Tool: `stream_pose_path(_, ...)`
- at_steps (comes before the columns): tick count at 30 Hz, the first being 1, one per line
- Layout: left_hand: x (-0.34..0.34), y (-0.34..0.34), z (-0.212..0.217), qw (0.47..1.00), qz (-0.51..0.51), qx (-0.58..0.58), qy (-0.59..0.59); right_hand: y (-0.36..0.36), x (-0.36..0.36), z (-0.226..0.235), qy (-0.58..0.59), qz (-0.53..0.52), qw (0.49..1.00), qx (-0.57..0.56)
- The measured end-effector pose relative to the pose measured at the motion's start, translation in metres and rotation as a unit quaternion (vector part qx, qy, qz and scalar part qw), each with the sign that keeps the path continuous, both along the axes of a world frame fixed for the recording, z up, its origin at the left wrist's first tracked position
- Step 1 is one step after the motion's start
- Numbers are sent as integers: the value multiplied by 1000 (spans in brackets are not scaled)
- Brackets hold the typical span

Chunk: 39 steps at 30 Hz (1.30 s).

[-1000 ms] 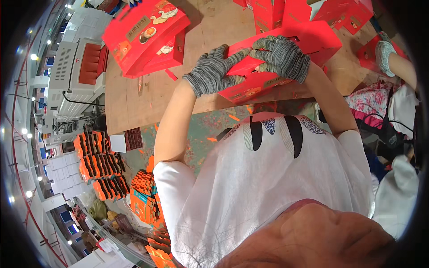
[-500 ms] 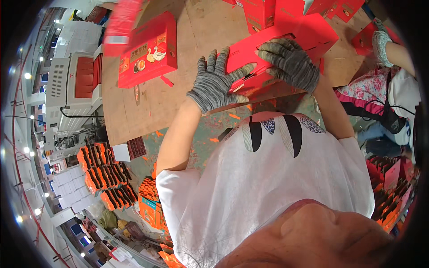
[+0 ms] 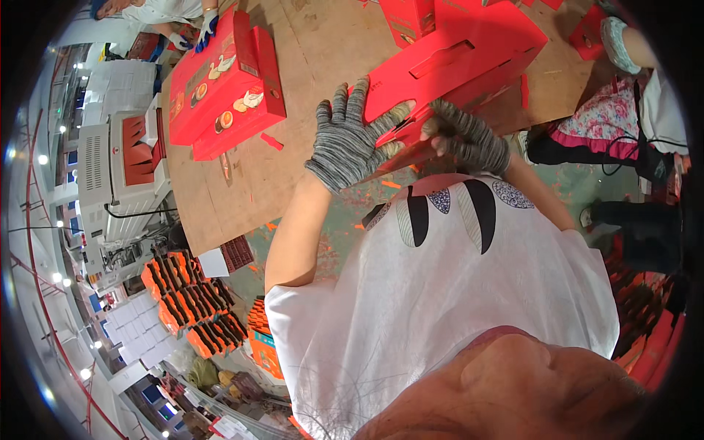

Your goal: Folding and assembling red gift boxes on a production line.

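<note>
A red carton (image 3: 477,55) with a handle slot in its top face stands at the table's near edge. My left hand (image 3: 345,143), in a grey striped knit glove, lies against its left end, fingers spread and thumb reaching over the corner. Beside the near side is my right hand (image 3: 473,139) in a matching glove. Its fingers are loosely bent and apart, close to the edge below the slot; whether they touch the carton is hard to tell. The carton's lower near side is partly behind my hands.
At the left, one red printed box (image 3: 209,81) overlaps another red box (image 3: 246,114), near a co-worker's gloved hand (image 3: 207,29). More red cartons (image 3: 411,18) stand at the back. A second person's gloved hand (image 3: 620,44) shows far right. Orange stacks (image 3: 194,301) sit below left.
My right hand has slid off the carton's top toward its near side, uncovering the handle slot. At the left, a red box has come down onto another, and a co-worker's hands now show.
</note>
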<state>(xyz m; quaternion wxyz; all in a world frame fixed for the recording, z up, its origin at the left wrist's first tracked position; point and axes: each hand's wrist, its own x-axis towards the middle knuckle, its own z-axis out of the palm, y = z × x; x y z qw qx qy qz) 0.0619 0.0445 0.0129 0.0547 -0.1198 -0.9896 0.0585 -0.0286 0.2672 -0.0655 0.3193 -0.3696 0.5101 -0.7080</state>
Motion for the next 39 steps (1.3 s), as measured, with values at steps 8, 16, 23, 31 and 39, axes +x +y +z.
stream_pose_path(8, 5, -1, -1, 1000, 13, 7, -21, 12, -26, 40, 535, -136, 822, 141)
stream_pose_path(16, 2, 2, -7, 999, -7, -33, 15, -47, -37, 34, 698, -250, 619, 258)
stream_pose_path(23, 0, 9, -10, 1000, 7, -2, 21, -34, -63, 33, 694, -213, 670, 159)
stream_pose_path(31, -10, 31, -17, 993, 119, -6, -22, 12, -70, 31, -49, 74, 992, 84)
stream_pose_path(39, -29, 33, -2, 995, 44, 88, 2, -15, -26, 14, -305, 19, 935, 178)
